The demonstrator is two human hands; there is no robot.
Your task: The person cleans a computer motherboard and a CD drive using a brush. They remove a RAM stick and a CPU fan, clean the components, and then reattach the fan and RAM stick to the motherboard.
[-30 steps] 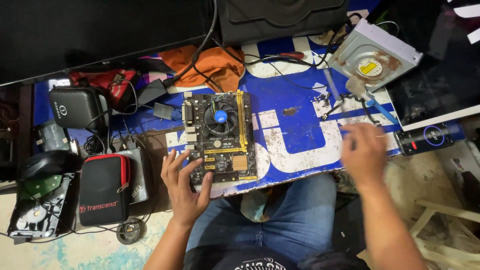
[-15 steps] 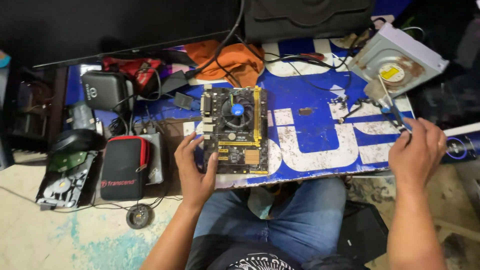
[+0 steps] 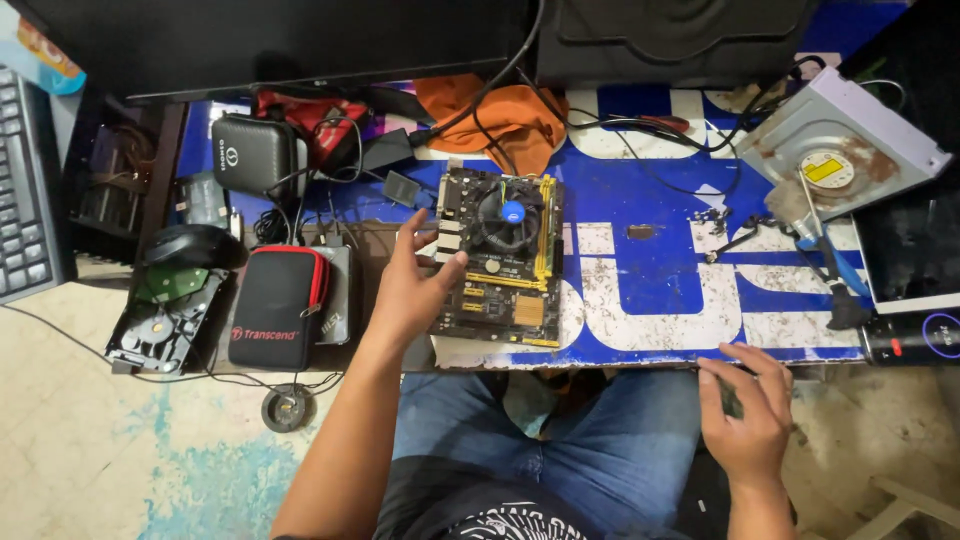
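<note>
Blue table (image 3: 650, 190): a worn blue top with large white lettering, crowded with computer parts; the person sits at its near edge, knees in jeans below.
Circuit board (image 3: 500, 258): a dark computer board with yellow slots and a round black fan with a blue centre, lying flat near the table's front edge, close enough to be reached without stretching.
Left hand (image 3: 412, 285): rests on the board's left edge, thumb over the top and fingers spread loosely along the side; an open, bracing grip that seems meant to keep the board from sliding.
Right hand (image 3: 748, 415): well apart from the board, below the table's front edge at the right, above the lap. Fingers curl around something small and dark; I cannot tell what it is.
Left of the board: a black zip pouch with red trim (image 3: 277, 305), an opened hard drive (image 3: 165, 320) and a black mouse (image 3: 192, 245).
Behind the board: an orange cloth (image 3: 500, 110) and tangled black cables.
Far right: a grey metal disc drive (image 3: 840, 140), with a blue-handled tool (image 3: 825, 250) just beside it.
</note>
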